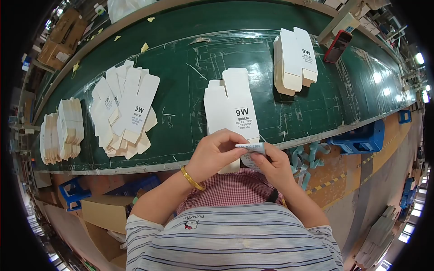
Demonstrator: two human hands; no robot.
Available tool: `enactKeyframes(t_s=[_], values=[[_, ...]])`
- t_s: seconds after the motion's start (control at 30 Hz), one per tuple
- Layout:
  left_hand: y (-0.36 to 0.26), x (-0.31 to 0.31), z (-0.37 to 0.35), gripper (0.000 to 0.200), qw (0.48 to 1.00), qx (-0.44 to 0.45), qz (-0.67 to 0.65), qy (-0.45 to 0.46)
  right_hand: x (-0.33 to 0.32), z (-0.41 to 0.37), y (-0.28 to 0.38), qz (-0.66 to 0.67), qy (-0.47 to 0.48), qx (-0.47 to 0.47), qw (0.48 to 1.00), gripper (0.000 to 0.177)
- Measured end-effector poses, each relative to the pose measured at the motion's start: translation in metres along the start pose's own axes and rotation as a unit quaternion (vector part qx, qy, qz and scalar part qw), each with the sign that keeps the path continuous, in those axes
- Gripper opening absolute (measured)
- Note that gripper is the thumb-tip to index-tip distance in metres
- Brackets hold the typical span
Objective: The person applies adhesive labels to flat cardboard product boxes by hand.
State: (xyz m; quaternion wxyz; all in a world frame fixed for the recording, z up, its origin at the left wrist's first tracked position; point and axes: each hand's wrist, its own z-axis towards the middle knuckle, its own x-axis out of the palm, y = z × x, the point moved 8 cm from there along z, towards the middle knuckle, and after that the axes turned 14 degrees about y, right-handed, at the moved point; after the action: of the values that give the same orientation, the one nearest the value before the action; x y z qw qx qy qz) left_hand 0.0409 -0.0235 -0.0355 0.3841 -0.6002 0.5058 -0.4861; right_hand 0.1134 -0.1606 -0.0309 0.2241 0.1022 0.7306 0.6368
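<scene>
My left hand (216, 152), with a gold bangle at the wrist, pinches the left end of a strip of printed labels (251, 147). My right hand (274, 166) grips the same strip from the right, thumb and fingers closed on it. Small print, partly legible as "220V", runs along the strip; the rest is folded or hidden by my fingers. Right in front of both hands lies a flat white carton (230, 101) marked "9W 800LM", on top of another. Its lower end reaches the table edge under my hands.
Fanned flat cartons (135, 108) lie left of centre on the green table (181, 58), with upright bundles (70, 126) farther left. Another carton stack (289, 63) and a red phone (338, 46) are at the back right. Pale blue ribbon (309, 160) hangs by a blue stool (361, 140).
</scene>
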Motion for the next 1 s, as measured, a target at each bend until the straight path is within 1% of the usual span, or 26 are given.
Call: enactKeyframes(t_s=[0.1, 0.13, 0.2, 0.33, 0.43, 0.5, 0.6, 0.63, 0.7, 0.8, 0.9, 1.0], values=[[-0.001, -0.001, 0.003, 0.023, 1.000, -0.004, 0.009, 0.010, -0.001, 0.004, -0.006, -0.007, 0.009, 0.004, 1.000, 0.020], [-0.002, -0.002, 0.004, 0.023, 1.000, -0.003, 0.013, 0.012, -0.001, 0.006, -0.003, -0.019, 0.012, -0.007, 1.000, 0.020], [-0.009, -0.005, 0.004, 0.021, 0.997, 0.018, 0.078, 0.003, 0.000, 0.009, 0.005, -0.042, 0.016, -0.031, 0.998, 0.019], [-0.019, -0.006, 0.005, 0.020, 0.981, 0.065, 0.181, -0.013, -0.003, 0.009, -0.003, -0.035, -0.005, 0.043, 0.998, 0.017], [-0.015, -0.007, 0.005, 0.021, 0.982, 0.061, 0.178, -0.032, -0.004, 0.009, -0.007, -0.022, -0.017, 0.085, 0.996, 0.017], [-0.010, -0.009, 0.007, 0.022, 0.987, 0.059, 0.142, -0.047, -0.004, 0.008, -0.011, -0.013, -0.027, 0.108, 0.994, 0.016], [-0.009, -0.014, 0.011, 0.021, 0.993, 0.029, 0.105, -0.046, -0.002, 0.011, 0.001, -0.008, -0.047, 0.033, 0.998, 0.016], [-0.008, -0.015, 0.012, 0.021, 0.994, 0.015, 0.096, -0.042, -0.001, 0.012, 0.001, -0.001, -0.048, 0.025, 0.999, 0.015], [-0.007, -0.016, 0.011, 0.020, 0.994, 0.018, 0.103, -0.033, 0.000, 0.014, -0.001, 0.013, -0.050, 0.010, 0.999, 0.015], [-0.004, -0.017, 0.011, 0.019, 0.994, 0.023, 0.107, -0.028, 0.001, 0.013, -0.006, 0.002, -0.027, 0.036, 0.999, 0.016], [-0.001, -0.015, 0.010, 0.018, 0.995, 0.032, 0.092, -0.033, 0.000, 0.011, -0.011, -0.003, -0.006, 0.097, 0.995, 0.018], [-0.005, -0.014, 0.009, 0.018, 0.994, 0.041, 0.089, -0.048, -0.003, 0.017, -0.001, -0.051, -0.037, -0.020, 0.998, 0.017]])
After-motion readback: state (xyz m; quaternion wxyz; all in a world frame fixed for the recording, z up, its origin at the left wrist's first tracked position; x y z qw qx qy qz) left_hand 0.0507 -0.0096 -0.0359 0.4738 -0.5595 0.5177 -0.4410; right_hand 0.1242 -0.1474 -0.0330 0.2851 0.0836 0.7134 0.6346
